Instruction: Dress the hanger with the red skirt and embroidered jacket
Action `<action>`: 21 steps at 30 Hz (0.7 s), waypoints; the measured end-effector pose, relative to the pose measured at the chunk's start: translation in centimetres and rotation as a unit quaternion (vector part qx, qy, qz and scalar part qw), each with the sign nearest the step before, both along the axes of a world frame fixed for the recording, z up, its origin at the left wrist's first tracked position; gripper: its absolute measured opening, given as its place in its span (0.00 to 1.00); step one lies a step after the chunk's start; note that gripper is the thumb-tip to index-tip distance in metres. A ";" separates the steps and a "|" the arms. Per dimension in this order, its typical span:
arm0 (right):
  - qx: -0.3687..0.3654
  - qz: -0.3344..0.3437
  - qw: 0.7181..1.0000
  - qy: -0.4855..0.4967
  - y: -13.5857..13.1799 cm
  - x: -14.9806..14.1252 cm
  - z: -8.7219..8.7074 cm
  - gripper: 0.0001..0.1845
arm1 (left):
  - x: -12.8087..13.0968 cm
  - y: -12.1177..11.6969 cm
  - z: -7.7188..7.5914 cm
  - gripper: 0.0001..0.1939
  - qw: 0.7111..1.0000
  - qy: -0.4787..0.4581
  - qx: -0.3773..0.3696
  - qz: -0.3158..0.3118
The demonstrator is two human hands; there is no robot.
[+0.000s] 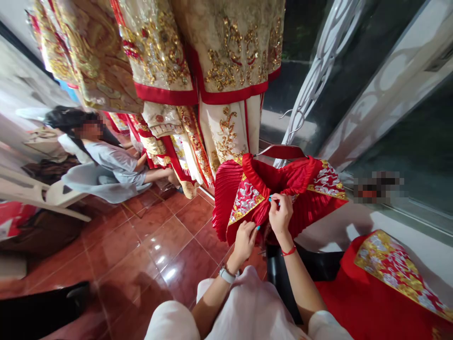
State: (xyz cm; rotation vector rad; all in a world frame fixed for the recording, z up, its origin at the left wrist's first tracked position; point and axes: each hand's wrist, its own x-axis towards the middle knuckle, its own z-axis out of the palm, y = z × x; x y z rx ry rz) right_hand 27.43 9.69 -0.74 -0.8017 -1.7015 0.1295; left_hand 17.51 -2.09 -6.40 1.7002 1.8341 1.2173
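Observation:
A red pleated skirt (230,184) with embroidered silver and gold panels hangs before me by its elastic-looking waistband from a hanger (283,151). My right hand (281,215) is closed in a pinch on the red cloth at the skirt's front, just under the waistband. Slightly lower and to the left, my left hand (245,242) pinches the same cloth, its fingers bent. Whether anything small, such as a thread or needle, sits between the fingertips I cannot make out. A watch is on my left wrist and a red string on my right.
Several embroidered cream-and-red garments (233,56) hang above and beyond the skirt. A seated person (113,160) handles garments at the left, on a grey chair (95,182). Another red embroidered garment (354,293) lies over a black chair (318,264) at my right. Glass panes (399,156) stand behind.

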 end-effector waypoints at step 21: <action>-0.049 -0.214 0.975 -0.044 6.8 6.1 6.8 0.38 | -16.6 11.9 16.0 0.14 0.985 -0.023 0.159 0.059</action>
